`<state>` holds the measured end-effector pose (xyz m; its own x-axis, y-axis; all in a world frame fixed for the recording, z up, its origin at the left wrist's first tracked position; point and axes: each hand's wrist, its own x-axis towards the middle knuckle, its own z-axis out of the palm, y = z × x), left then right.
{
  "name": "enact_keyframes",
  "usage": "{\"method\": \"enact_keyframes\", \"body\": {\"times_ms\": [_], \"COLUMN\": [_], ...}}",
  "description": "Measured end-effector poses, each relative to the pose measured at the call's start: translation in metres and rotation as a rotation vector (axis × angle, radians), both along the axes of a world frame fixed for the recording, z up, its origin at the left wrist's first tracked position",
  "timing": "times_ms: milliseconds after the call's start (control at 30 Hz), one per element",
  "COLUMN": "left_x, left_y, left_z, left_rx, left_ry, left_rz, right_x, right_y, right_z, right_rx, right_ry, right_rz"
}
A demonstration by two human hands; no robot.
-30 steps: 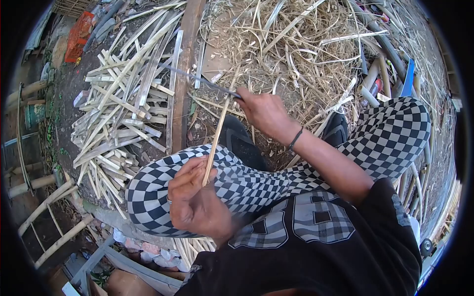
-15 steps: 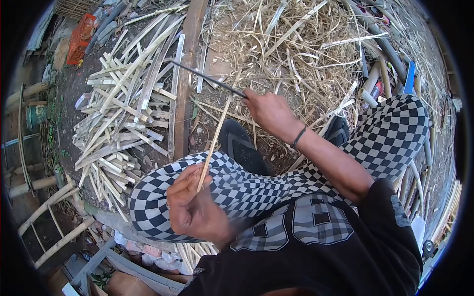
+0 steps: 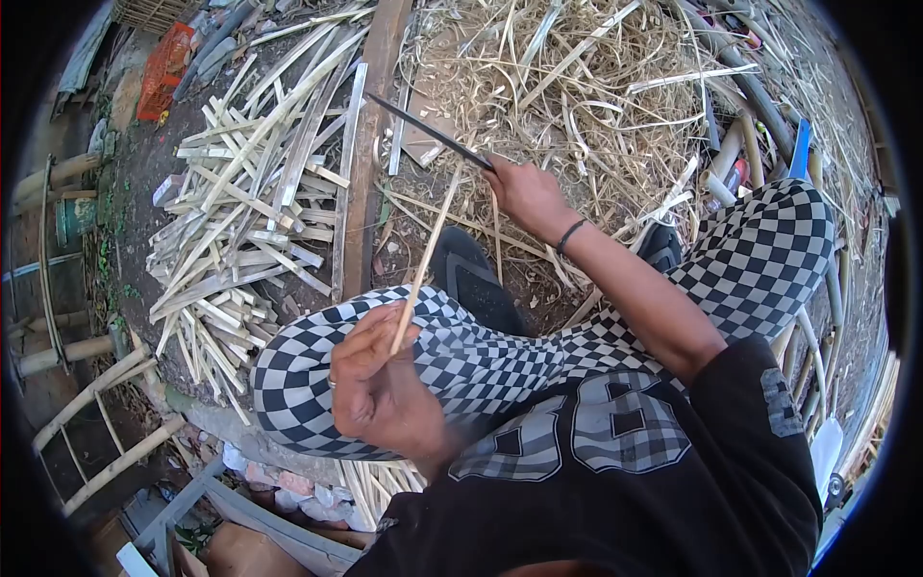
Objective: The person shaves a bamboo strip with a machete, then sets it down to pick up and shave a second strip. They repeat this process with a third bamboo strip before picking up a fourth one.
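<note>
My left hand (image 3: pixel 377 375), above my left knee, pinches the lower end of a thin pale bamboo strip (image 3: pixel 429 252). The strip slants up and away, and its far end meets the blade near my right hand. A long dark knife (image 3: pixel 423 127) is in my right hand (image 3: pixel 527 197), its fingers wrapped around the handle, which the fist hides. The blade points up and to the left over the ground, crossing the strip's tip in this view. Below the strip is my dark sandal (image 3: pixel 471 279).
A heap of split bamboo strips (image 3: pixel 231 221) lies at left beside a long wooden plank (image 3: pixel 363 183). Curly shavings (image 3: pixel 567 87) cover the ground ahead. Bamboo poles (image 3: pixel 735 159) and a blue-handled item (image 3: pixel 800 149) lie at right. An orange crate (image 3: pixel 166 72) stands far left.
My right hand and the knife have shifted slightly up and to the right. The strip's far end has moved up a little with them, while my left hand keeps its pinch.
</note>
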<state>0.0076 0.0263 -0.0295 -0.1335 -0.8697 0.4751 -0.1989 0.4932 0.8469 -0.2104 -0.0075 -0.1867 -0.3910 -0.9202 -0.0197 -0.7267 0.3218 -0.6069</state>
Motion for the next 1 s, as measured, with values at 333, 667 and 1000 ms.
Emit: {"method": "enact_keyframes", "body": {"times_ms": [333, 667, 1000], "left_x": [0.005, 0.004, -0.007], "left_y": [-0.003, -0.004, -0.004], "left_z": [0.004, 0.009, 0.0], "left_rx": [-0.004, 0.013, 0.054], "left_ry": [0.008, 0.01, 0.121], "left_rz": [-0.027, -0.077, -0.077], "right_x": [-0.001, -0.017, 0.019], "right_y": [0.0, 0.009, 0.026], "right_z": [-0.001, -0.052, 0.044], "right_rx": [0.131, 0.19, -0.073], "right_ry": [0.108, 0.192, -0.001], "right_rz": [0.029, -0.061, 0.195]}}
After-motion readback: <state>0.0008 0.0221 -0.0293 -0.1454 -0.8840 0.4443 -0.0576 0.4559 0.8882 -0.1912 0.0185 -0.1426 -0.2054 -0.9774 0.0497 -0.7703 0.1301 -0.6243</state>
